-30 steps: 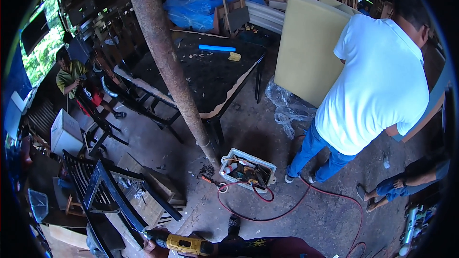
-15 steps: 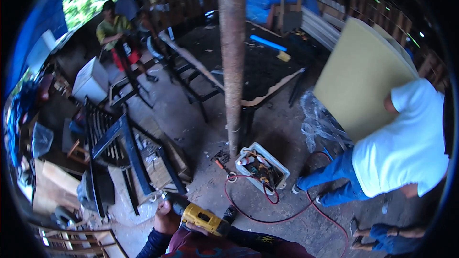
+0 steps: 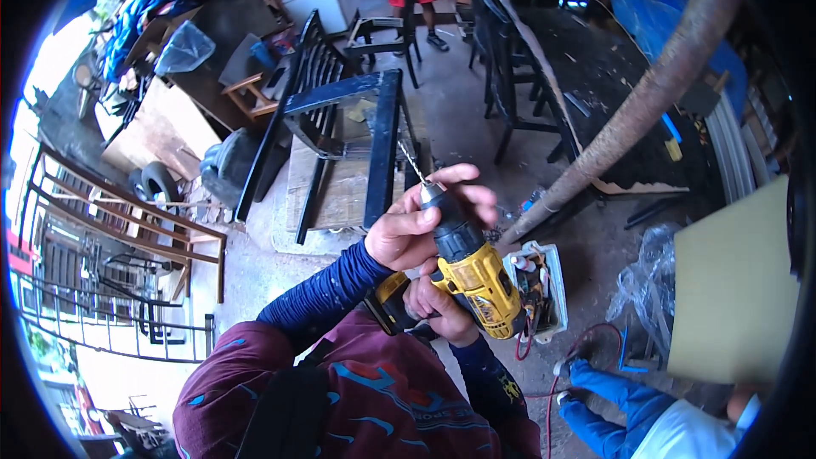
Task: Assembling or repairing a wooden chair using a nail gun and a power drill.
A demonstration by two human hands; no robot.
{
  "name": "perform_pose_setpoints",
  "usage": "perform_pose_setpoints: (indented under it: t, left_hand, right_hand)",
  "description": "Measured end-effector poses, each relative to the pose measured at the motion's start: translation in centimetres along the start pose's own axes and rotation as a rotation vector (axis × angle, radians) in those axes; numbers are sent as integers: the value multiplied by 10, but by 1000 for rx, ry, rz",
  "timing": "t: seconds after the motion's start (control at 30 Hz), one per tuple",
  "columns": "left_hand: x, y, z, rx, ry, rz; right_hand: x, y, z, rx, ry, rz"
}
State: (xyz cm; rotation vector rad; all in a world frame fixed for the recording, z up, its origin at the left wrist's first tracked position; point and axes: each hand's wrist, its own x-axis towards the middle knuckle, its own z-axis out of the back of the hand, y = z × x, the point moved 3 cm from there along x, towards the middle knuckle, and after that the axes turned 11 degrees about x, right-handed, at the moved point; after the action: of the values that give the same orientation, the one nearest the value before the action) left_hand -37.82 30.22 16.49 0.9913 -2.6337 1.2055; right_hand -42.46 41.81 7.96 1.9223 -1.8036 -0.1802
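A yellow and black cordless drill (image 3: 483, 285) is held in front of my chest, pointing up and away to the left. My right hand (image 3: 446, 316) is closed round its handle, above the battery. Round the chuck at the front end curls my left hand (image 3: 398, 234), thumb on the near side and fingers reaching past the far side, slightly blurred. A long twist drill bit (image 3: 413, 160) sticks out of the chuck. Beyond its tip lies a dark wooden chair (image 3: 384, 149) on its side on a low wooden board.
A white bin of tools (image 3: 558, 293) stands right of the drill, near a red hose (image 3: 595, 329). A rusty post (image 3: 629, 110) slants up beside a dark table (image 3: 586, 55). A person in a white shirt (image 3: 688, 433) is beside a yellowish panel (image 3: 731, 289). Wooden frames (image 3: 127, 212) stand left.
My view has turned left and down. The drill has risen from low by my lap to before my chest, its bit now pointing up. Both hands now show on it.
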Motion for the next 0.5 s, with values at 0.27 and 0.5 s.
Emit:
perform_pose_setpoints:
  t: [0.27,0.5]
  left_hand:
    - [-87,-37,67,-1,-745,390]
    - [-131,-96,153,49,-641,242]
  right_hand:
    - [10,-87,12,-693,-260,-112]
    - [81,-143,21,-958,-390,-233]
